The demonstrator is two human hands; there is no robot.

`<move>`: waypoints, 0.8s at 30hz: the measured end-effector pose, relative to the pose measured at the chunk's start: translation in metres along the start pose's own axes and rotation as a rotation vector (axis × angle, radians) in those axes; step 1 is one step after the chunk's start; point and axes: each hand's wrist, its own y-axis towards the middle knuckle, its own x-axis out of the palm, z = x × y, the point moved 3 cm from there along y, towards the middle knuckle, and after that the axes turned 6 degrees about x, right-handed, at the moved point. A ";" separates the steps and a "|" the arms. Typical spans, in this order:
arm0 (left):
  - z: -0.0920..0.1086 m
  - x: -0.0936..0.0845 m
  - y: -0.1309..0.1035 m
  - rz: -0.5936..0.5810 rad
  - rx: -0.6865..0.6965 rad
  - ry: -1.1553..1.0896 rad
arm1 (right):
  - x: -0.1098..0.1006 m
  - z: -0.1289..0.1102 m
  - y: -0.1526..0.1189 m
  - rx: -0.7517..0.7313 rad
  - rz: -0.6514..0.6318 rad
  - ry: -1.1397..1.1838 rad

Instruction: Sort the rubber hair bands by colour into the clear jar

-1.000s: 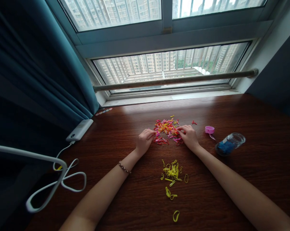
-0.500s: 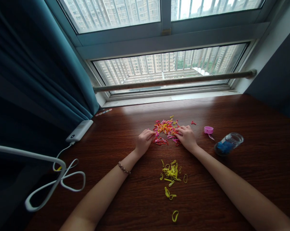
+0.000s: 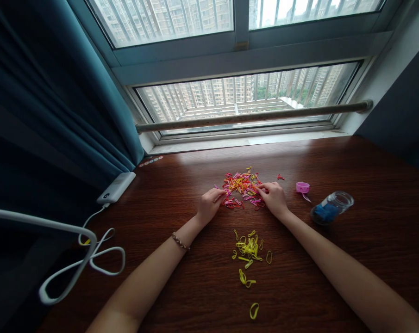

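A loose pile of small rubber bands (image 3: 242, 183), mostly pink, red and orange with some yellow, lies on the brown wooden table (image 3: 181, 178). At the pile's left edge, my left hand (image 3: 209, 205) has its fingers pressed together. A small pink bit shows just behind those fingers. My right hand (image 3: 274, 200) touches the right edge with thumb and forefinger closed. Whatever the fingertips hold is too small to make out. Between my forearms lies a separate group of yellow rubber bands (image 3: 249, 246), with several more yellow ones nearer to me.
To the right, a clear glass jar (image 3: 329, 209) with something blue inside lies tilted near a pink ring-shaped piece (image 3: 303, 187). A few red bands (image 3: 280, 177) sit apart. At left are a white power bank (image 3: 116, 188) and its cable (image 3: 107, 249); a window is behind.
My right hand has drawn slightly right, and more pink bands show beside its fingers. My left hand stays nearly in place at the pile's edge. The yellow group is unchanged.
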 end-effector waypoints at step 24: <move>0.002 0.002 -0.001 -0.060 0.028 -0.017 | 0.003 -0.008 -0.002 -0.159 -0.076 -0.084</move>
